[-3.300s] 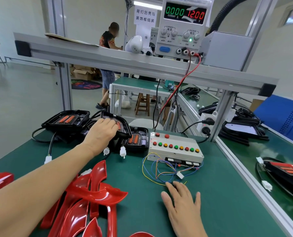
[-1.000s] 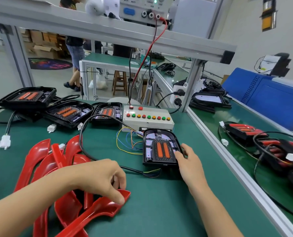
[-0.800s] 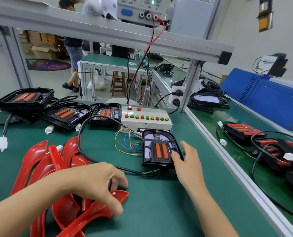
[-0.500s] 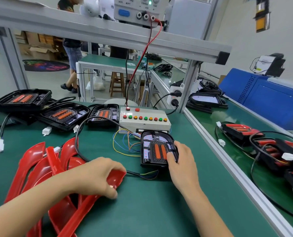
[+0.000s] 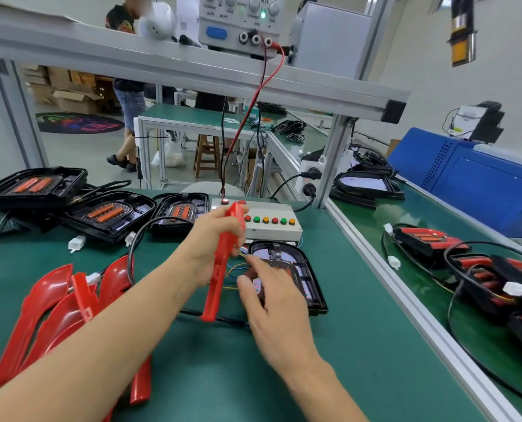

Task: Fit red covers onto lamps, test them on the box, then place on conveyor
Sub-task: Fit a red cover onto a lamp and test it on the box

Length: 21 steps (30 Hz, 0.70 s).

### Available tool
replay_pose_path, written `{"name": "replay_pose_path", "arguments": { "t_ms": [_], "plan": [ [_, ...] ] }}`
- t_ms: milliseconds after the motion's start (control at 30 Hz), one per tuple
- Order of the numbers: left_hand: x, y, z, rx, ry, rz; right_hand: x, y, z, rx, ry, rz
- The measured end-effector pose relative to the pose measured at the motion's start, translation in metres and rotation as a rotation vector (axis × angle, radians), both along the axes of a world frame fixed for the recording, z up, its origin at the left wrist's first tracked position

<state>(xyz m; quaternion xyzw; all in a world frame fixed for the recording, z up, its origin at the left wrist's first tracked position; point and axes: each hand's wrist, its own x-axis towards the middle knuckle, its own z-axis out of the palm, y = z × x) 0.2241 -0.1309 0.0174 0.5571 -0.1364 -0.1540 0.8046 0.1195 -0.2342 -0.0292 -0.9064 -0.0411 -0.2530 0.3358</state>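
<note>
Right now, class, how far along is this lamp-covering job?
Done: red-covered lamps lie on the conveyor at right. In hand: the left hand grips a glossy red plastic cover while the right hand rests over the black lamp housing by the white button box. Left: fitting, testing, three uncovered lamps.

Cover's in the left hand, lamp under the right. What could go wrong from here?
1. The red cover is held on edge in the left hand, well above the lamp; it may go on skewed.
2. The thin coloured wires lie right beside the lamp and might get pinched under the cover.
3. The lamp's black cable loops across the red cover pile; moving the lamp could drag covers along.
</note>
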Motion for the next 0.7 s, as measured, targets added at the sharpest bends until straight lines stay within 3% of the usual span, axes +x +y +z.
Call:
{"name": "replay_pose_path", "arguments": {
  "t_ms": [200,333,400,533,700],
  "plan": [
    [0.003,-0.027,-0.003,-0.285,0.210,-0.005,0.008,-0.001,0.002,0.254,0.136,0.086],
    [0.002,-0.040,-0.005,-0.310,0.205,0.017,0.010,-0.011,0.001,0.389,0.177,0.106],
    [0.005,-0.045,-0.008,-0.162,0.135,0.088,0.009,-0.021,0.003,0.374,0.108,0.075],
    [0.024,-0.045,-0.025,0.344,-0.024,0.334,0.005,-0.054,0.009,0.270,0.024,-0.092],
    [0.034,-0.052,-0.039,0.765,-0.107,0.177,0.001,-0.080,0.009,0.008,0.149,-0.264]
  ]
}}
